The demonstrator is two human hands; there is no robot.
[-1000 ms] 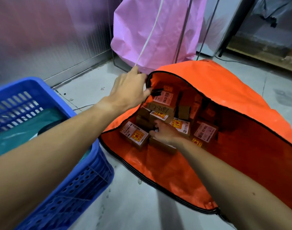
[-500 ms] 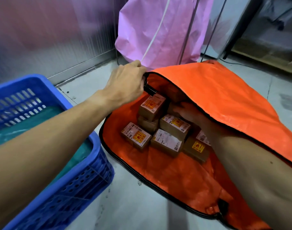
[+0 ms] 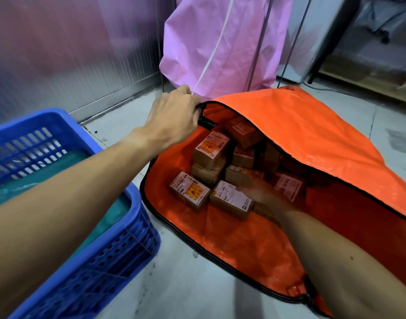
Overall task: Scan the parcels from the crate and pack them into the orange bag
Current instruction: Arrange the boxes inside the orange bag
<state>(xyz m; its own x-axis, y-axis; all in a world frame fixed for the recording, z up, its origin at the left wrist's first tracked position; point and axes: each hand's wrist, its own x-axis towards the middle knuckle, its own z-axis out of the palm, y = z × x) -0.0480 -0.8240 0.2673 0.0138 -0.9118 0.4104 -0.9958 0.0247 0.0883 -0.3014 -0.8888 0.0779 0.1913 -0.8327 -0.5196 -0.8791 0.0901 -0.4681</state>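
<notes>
My left hand grips the rim of the orange woven bag; my right hand (blurred, so I cannot tell its fingers) is over the brown cardboard parcels.

- Indoor light, moderately bright, soft and even, with no hard shadows.
- Orange bag: mild sheen along the raised flap. The interior under the flap is shaded, and the parcels deep inside are dim with an orange cast.
- Right hand: smeared by motion blur, fingers unreadable. Left hand is sharp.
- Wall at upper left: hazy, pink-violet tint, low detail.
- Wide-angle distortion: the blue crate and both forearms bulge toward the lower edges.
</notes>
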